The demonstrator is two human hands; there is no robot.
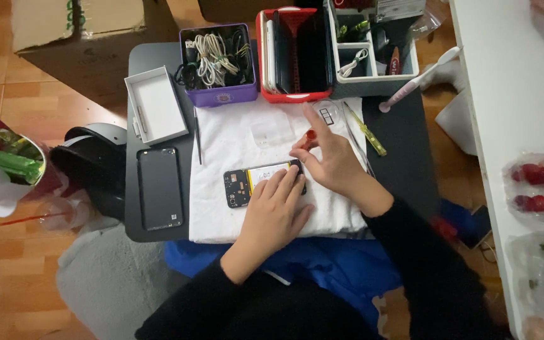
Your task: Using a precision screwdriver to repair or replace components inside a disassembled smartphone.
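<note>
We've got our left hand (pixel 276 204) lying flat and open on the opened phone (pixel 256 183) on the white towel (pixel 234 135), while our right hand (pixel 328 160) pinches a small red-tipped tool (pixel 310 135).

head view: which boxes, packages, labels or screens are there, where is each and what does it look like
Dark phone screen: flat on the black table, left of the white towel; black rectangle.
White box lid: above it; shallow, rectangular.
Purple box: top centre; holds cables, pale label in front.
Red case: right of it; holds dark flat panels.
Cardboard box: top left floor; brown.
Clear packages: right counter; red contents.
</note>
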